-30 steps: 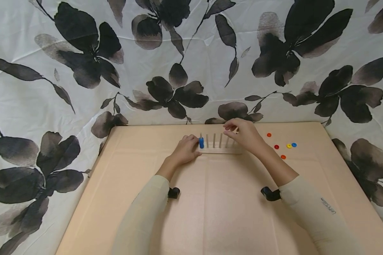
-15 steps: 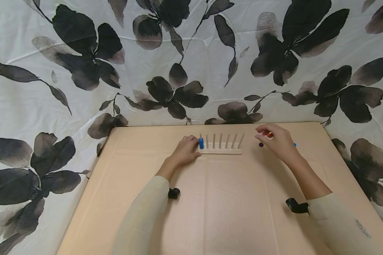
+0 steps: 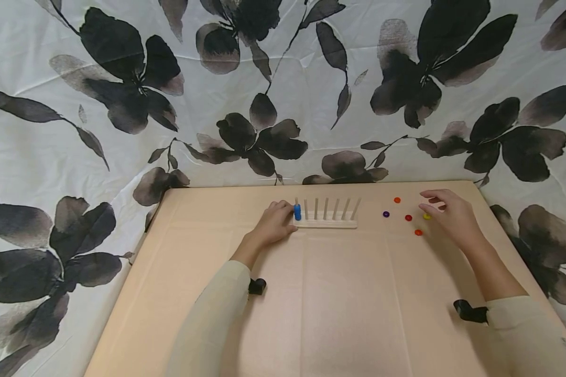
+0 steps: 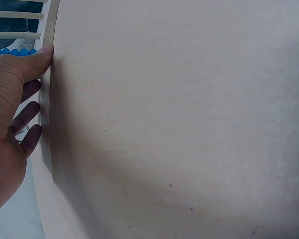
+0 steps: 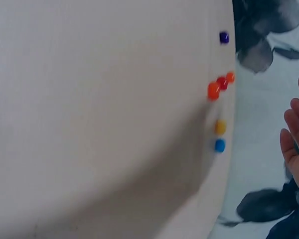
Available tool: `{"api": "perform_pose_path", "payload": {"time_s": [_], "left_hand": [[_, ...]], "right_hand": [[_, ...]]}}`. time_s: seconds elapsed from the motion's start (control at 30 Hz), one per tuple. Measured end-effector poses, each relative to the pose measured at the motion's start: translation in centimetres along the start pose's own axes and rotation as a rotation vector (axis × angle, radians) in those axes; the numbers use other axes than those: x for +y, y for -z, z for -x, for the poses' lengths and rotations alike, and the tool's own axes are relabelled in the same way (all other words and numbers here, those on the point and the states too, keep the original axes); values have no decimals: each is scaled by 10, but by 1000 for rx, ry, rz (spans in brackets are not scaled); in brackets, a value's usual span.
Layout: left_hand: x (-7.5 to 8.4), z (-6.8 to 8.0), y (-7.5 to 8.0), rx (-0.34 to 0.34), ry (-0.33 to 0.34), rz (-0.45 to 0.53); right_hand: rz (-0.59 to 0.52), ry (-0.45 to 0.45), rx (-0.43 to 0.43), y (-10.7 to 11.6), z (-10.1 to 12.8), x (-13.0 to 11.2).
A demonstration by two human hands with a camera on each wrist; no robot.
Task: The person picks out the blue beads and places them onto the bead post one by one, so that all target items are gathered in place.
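Right hand [image 3: 453,215] moved from the peg rack [image 3: 325,222] to the loose beads.

A purple bead [image 3: 385,214] has been left on the counter [image 3: 339,303]; the grip is relaxed and empty above the yellow bead [image 3: 426,216], while the rack is steadied by the left hand [image 3: 275,222].

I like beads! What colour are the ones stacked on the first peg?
Blue beads on the peg rack, clearest in the head view.

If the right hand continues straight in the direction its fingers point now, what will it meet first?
Probably the small yellow round bead, lying just ahead of the right hand and its fingers on the beige table. Depth is unclear, so the fingers might pass above it toward the red bead.
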State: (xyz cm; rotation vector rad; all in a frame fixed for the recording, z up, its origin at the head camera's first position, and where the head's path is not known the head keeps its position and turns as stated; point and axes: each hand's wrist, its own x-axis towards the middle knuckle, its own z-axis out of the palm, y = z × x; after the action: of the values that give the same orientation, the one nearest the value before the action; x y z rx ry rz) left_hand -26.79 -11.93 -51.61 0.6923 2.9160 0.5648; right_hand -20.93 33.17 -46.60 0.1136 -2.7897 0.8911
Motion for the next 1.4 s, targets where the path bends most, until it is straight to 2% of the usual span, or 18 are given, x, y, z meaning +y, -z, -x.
{"api": "perform_pose_path", "payload": {"time_s": [0.2, 0.47, 0.87, 1.4], "left_hand": [[2, 2, 1, 1, 1, -1], [3, 3, 2, 6, 3, 0], [1, 2, 2, 14, -11, -4], [0, 4, -1, 12, -14, -22]], "right_hand": [[16, -67, -52, 2, 2, 27], [35, -136, -126, -3, 1, 48], [77, -147, -221, -11, 0, 65], [115, -163, -177, -18, 1, 73]]}}
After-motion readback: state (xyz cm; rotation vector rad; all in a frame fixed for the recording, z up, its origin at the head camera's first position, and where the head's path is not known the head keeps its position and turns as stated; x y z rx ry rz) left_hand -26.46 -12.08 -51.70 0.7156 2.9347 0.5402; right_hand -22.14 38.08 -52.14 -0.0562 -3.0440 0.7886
